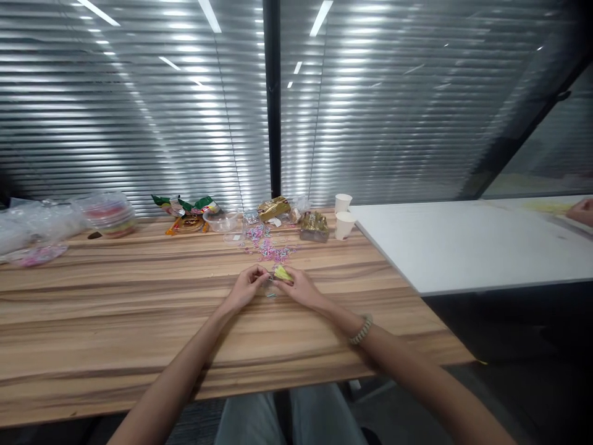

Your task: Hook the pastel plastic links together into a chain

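Note:
My left hand [249, 285] is closed in a pinch near the middle of the wooden table [139, 321], its fingertips on something too small to make out. Close beside it, my right hand [298, 287] grips a small yellow item [281, 272] between thumb and fingers. The fingertips of both hands nearly meet. Just below them lies a small greenish piece [270, 295]. Beyond the hands, a scattered pile of pink, purple and white small pieces [273, 251] spreads over the wood.
Behind the pile stand a clear bowl [221, 220], gold packaging [314, 226], snack wrappers [188, 213] and two paper cups [344, 225]. Stacked plastic containers [109, 214] and clear bags [37, 225] are at the left. On the right, another person's hand [581, 211] is over a white table [463, 247].

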Available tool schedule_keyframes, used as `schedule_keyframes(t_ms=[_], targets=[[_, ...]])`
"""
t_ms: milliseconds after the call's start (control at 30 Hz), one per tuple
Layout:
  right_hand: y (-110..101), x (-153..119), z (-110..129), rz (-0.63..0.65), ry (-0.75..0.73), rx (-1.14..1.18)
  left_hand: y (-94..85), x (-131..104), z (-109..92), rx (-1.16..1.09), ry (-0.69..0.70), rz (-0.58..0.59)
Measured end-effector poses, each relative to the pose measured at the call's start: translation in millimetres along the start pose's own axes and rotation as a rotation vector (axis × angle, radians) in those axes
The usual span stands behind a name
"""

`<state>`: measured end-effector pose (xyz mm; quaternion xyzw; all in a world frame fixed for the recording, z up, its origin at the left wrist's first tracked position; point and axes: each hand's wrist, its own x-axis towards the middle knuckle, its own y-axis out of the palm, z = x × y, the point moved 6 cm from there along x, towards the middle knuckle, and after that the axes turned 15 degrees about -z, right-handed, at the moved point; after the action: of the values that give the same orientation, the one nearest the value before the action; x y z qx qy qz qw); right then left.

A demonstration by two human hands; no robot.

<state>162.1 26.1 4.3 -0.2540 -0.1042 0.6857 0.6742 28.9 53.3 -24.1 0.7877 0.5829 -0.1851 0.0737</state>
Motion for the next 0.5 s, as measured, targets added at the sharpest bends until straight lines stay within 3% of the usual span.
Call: schedule_keyframes(t_ms=[300, 500], targets=[[-0.7, -0.2, 1.8, -0.042, -0.02, 0.025, 15.4, -9.1, -16.1, 0.016, 0.098, 0.116], [-7.3, 2.8, -2.7, -0.143, 0.089, 0.033, 13.5, -13.7, -34.8, -0.05, 0.081, 0.119]])
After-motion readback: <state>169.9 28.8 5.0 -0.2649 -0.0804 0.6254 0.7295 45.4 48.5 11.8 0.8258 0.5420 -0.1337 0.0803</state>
